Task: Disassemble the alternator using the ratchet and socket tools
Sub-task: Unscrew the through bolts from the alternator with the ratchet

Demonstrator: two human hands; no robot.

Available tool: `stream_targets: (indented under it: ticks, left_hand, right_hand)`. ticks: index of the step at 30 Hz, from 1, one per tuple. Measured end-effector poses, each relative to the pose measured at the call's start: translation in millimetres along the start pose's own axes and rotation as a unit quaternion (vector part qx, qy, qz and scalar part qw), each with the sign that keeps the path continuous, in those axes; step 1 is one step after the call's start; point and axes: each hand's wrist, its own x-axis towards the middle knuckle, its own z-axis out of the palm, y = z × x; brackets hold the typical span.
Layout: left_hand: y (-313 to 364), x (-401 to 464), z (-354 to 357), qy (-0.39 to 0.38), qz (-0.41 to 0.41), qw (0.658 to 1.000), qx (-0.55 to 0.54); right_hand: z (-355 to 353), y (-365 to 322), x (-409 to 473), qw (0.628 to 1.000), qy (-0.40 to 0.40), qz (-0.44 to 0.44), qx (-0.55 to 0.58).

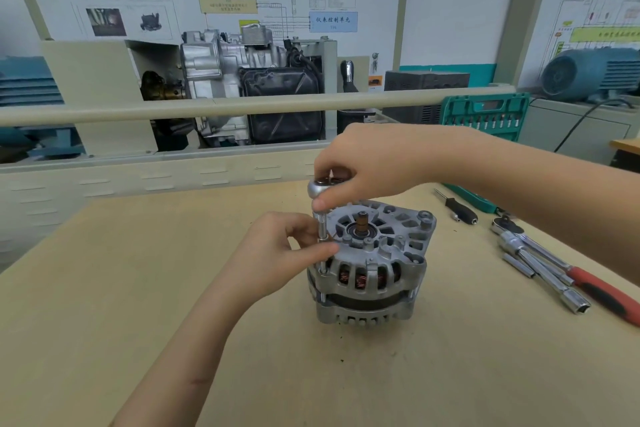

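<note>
Fingers (pixel 313 250) pinch socket extension (pixel 322 236) (right hand (pixel 367 163) atop ratchet (pixel 320 188)).

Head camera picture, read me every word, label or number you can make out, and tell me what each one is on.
"仪表控制单元": blue box on the wall chart.
Small line under it in the same box: too blurred to read.
Yellow boxes, captions and other print on the wall charts: too small or blurred.
Alternator, red-handled ratchet, green tool case: no text readable.

Upright alternator (pixel 372 267), ratchet (pixel 320 189) above
</note>
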Motion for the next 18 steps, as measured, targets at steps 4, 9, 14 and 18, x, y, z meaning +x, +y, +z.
stream_targets:
  ticks: [4, 9, 14, 18]
  left_hand:
    - [-0.4, 1.2, 0.7, 0.006, -0.007, 1.0, 0.008]
    - [-0.1, 1.9, -8.6, -0.053, -0.032, 0.998, -0.032]
    - [-3.6, 2.3, -4.7, -0.011, -0.032, 0.999, -0.037]
    - [-4.5, 2.6, 0.5, 0.017, -0.028, 0.999, -0.032]
  right_hand:
    - [1.7, -2.2, 4.7, 0.999, -0.011, 0.021, -0.024]
    - [-4.7, -0.9, 5.4, 0.999, -0.046, -0.01, 0.005]
    - [-4.1, -3.9, 3.4, 0.999, -0.021, -0.011, -0.022]
    - [-2.3, -5.2, 5.1, 0.997, -0.015, 0.032, -0.068]
